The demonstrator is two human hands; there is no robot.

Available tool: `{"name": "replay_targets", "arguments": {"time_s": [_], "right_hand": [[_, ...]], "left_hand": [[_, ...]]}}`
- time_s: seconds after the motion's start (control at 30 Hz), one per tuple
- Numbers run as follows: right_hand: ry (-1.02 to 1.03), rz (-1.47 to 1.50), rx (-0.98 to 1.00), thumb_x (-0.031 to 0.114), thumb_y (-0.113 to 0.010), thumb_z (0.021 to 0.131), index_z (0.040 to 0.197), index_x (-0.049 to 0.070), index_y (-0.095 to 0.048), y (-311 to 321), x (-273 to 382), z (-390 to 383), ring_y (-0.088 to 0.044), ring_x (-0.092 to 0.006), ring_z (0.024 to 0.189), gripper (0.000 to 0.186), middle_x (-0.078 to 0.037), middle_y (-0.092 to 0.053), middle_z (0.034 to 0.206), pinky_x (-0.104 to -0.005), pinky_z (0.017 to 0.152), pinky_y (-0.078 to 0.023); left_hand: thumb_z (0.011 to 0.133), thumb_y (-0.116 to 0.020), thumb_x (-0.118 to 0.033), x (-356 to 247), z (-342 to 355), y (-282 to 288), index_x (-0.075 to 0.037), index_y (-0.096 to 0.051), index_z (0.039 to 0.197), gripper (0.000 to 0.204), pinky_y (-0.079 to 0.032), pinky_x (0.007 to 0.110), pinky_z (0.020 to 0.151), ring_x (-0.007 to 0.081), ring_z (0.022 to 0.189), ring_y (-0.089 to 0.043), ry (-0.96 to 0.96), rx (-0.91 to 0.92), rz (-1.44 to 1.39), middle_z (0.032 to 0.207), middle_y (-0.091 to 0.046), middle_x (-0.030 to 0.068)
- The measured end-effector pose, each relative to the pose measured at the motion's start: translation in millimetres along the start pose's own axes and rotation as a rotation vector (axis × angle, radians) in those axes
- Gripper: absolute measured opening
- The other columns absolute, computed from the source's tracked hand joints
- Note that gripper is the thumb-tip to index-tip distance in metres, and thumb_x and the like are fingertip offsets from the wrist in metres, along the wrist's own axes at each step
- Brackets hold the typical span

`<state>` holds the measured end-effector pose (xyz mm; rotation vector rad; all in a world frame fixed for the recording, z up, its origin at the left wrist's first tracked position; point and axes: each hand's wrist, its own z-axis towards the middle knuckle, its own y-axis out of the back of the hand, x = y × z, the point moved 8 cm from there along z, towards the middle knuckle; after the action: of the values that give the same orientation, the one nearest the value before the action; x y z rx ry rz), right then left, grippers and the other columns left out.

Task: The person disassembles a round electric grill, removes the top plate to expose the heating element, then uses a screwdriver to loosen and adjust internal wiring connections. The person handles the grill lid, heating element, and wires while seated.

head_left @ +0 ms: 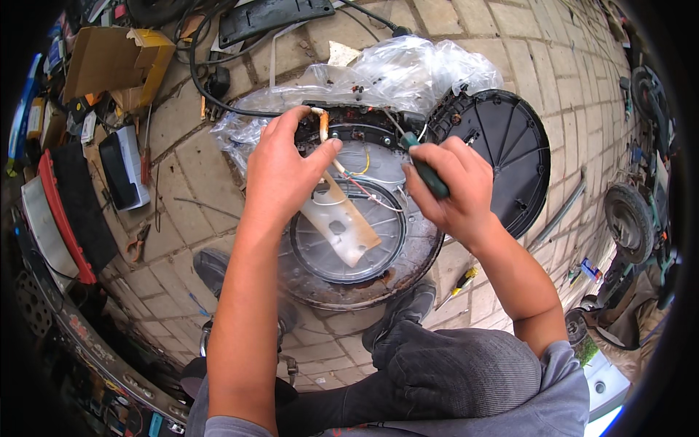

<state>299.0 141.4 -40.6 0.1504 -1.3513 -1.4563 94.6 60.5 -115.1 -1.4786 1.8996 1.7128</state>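
Note:
My left hand [285, 166] is curved round a white sleeve with orange-brown scorch marks [323, 124], its index finger at the top and its thumb at the lower end. My right hand [453, 182] grips a dark green-handled screwdriver [428, 172]; the thin shaft slants up and left to the black curved housing [364, 135]. Below both hands lies a round, dirty machine base [328, 290] with a clear ribbed disc in its middle. A stained whitish strip [337, 227] rests across it. Thin red, white and yellow wires [375, 198] run over the base.
Crumpled clear plastic [429, 69] spreads behind the base. At its right sits a black ribbed round cover [513, 160]. A yellow-handled screwdriver [460, 282] and pliers [137, 244] lie on the paving. Boxes [109, 67] crowd the left; a wheel [628, 222] stands at right.

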Motion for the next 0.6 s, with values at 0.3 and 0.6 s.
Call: {"name": "replay_targets", "arguments": {"time_s": [0.3,0.6], "right_hand": [[0.025,-0.012,0.056,0.014,-0.082,0.074,0.1,0.012,-0.069,-10.2,-1.4,0.1,-0.053,-0.0235,0.058,0.029,-0.004,-0.054,0.075,-0.0356,0.052,-0.042],[-0.032,0.033,0.011,0.011,-0.081,0.075,0.099,0.011,-0.069,-0.6,-8.5,7.8,-0.056,-0.0248,0.058,0.027,-0.005,-0.054,0.073,-0.0356,0.052,-0.045]], "left_hand": [[0.081,-0.083,-0.028,-1.5,-0.1,-0.4,0.0,-0.061,0.134,0.064,-0.05,0.041,0.101,0.0328,0.117,-0.065,0.007,-0.001,-0.009,0.127,-0.066,0.0192],[0.081,-0.083,-0.028,-0.3,0.3,-0.6,0.0,-0.06,0.134,0.064,-0.05,0.041,0.101,0.0327,0.118,-0.065,0.012,0.01,-0.004,0.128,-0.066,0.0196]]}}
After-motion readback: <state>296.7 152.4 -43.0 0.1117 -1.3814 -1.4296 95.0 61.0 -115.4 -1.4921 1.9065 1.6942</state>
